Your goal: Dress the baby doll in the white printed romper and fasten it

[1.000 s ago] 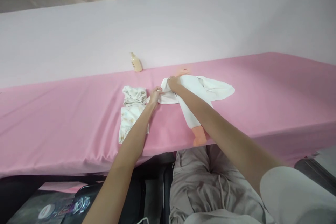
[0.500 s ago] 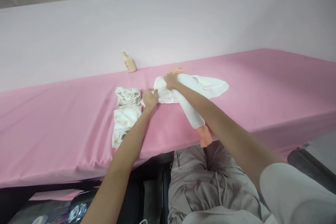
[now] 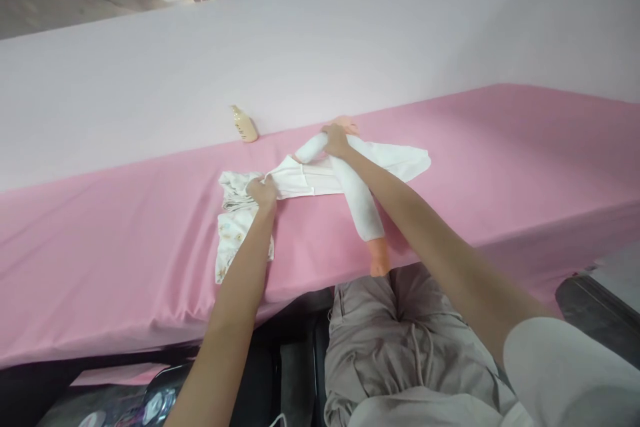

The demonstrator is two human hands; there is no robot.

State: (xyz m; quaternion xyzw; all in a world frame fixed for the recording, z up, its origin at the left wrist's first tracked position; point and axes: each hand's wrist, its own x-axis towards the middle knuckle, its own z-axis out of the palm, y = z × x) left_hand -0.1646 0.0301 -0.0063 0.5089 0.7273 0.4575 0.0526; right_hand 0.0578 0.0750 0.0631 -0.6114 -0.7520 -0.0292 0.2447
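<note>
— Your left hand [image 3: 261,192] has slid leftward since a moment ago, drawing the white garment [image 3: 305,180] out flat with it.
— How is it gripping?
— It is closed on the garment's edge, just above the folded printed cloth [image 3: 234,240]. Your right hand [image 3: 334,140] is wrapped around a raised, sleeved limb of the doll [image 3: 379,257], likely so the pull has something to work against.
— And the doll?
— It lies across the pink tabletop [image 3: 500,167], with one bare foot past the near edge. A bottle [image 3: 243,125] stands well behind.
</note>
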